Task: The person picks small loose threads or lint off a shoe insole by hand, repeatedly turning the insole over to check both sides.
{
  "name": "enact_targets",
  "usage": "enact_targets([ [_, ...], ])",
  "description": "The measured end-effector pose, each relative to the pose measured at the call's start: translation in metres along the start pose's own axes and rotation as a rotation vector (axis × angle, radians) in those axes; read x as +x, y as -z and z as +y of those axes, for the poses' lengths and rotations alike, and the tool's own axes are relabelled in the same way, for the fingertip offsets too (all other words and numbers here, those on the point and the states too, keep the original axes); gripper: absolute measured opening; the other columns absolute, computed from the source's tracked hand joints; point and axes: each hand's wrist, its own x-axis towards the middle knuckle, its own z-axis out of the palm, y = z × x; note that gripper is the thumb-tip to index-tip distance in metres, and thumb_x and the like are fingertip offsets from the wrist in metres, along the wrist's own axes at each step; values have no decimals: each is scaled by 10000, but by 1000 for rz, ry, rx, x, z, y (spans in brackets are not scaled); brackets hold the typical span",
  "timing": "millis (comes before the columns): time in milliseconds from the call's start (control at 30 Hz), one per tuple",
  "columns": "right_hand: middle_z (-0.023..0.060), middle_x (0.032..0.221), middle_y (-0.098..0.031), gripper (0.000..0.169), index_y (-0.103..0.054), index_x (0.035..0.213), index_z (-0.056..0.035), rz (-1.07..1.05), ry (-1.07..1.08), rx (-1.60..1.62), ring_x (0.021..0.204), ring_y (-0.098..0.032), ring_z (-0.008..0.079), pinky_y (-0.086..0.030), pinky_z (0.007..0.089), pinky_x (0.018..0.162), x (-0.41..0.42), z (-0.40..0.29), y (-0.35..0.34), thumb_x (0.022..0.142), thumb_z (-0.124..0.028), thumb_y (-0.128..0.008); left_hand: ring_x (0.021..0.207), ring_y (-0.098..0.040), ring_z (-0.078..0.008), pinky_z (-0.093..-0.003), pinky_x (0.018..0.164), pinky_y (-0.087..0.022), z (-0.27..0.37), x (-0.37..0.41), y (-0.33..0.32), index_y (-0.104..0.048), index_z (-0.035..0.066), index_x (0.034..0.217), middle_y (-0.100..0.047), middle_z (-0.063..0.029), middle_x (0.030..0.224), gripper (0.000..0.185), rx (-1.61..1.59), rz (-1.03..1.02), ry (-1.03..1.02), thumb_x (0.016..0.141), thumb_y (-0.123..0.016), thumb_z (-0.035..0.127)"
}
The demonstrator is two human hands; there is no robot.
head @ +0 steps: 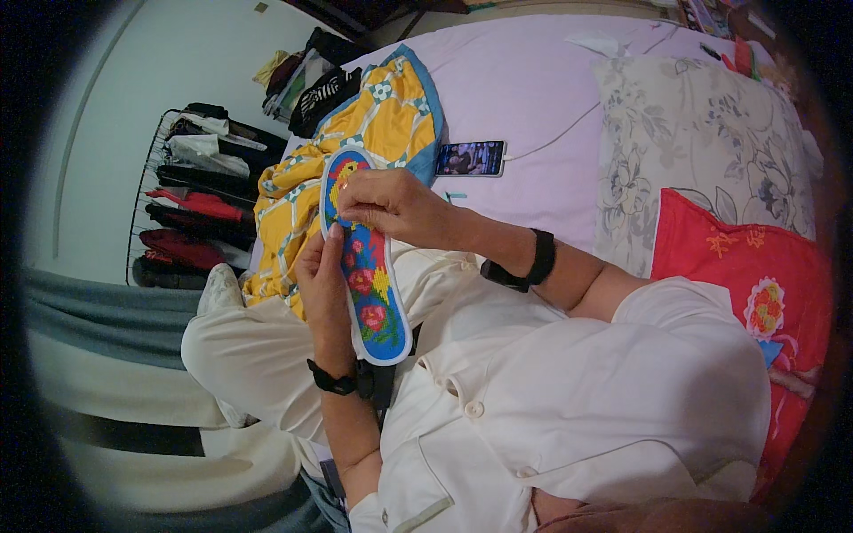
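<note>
My left hand (323, 266) grips the edge of an embroidered insole (373, 313), with the thumb on its top face. The insole has a white border and a blue ground with pink and red flowers, yellow patches and green leaves. It is held tilted above my lap. My right hand (393, 203) lies over the insole's upper part, thumb and fingers pinched together at the stitched surface. Whether a needle or thread is between those fingertips is too small to tell. The hand hides part of the pattern.
A lit smartphone (470, 158) with a white cable lies on the pink bedsheet (533, 80). Beside my hands is a yellow flowered quilt (293, 193). A floral pillow (700, 133) and red embroidered cloth (706, 260) lie right. A wire rack (143, 200) of clothes stands left.
</note>
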Motion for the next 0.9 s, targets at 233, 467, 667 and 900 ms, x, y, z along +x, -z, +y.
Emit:
enact_targets([
  [233,115,838,-559,78,-565,817,20,21,222,-213,819,-557,217,-440,291,722,1,0,-3,781,-32,-609,659,-580,-54,-177,585,-463,2,-3,-5,-619,27,906,-635,-19,796,172,-62,10,-23,888,-536,176],
  [467,40,779,-551,123,-539,806,-5,-57,-203,485,690,-554,136,-468,242,592,4,-22,8,869,-110,-551,636,-557,-52,-183,574,-443,-10,4,9,-610,43,856,-614,1,759,154,17,76,-90,875,-548,183],
  [667,-18,651,-448,167,-494,971,-48,85,-308,1062,505,-448,42,-379,149,353,5,-6,98,912,-204,-490,695,-531,-89,-226,631,-448,36,1,53,-558,18,894,-557,-44,836,252,196,264,-298,870,-535,268],
  [900,-31,607,-391,116,-521,922,-30,667,-285,571,463,-336,45,-303,160,340,-11,22,192,892,-140,-506,1104,-483,-328,-407,912,-416,62,-74,151,-452,3,1182,-477,-225,1199,360,833,749,-795,895,-461,221],
])
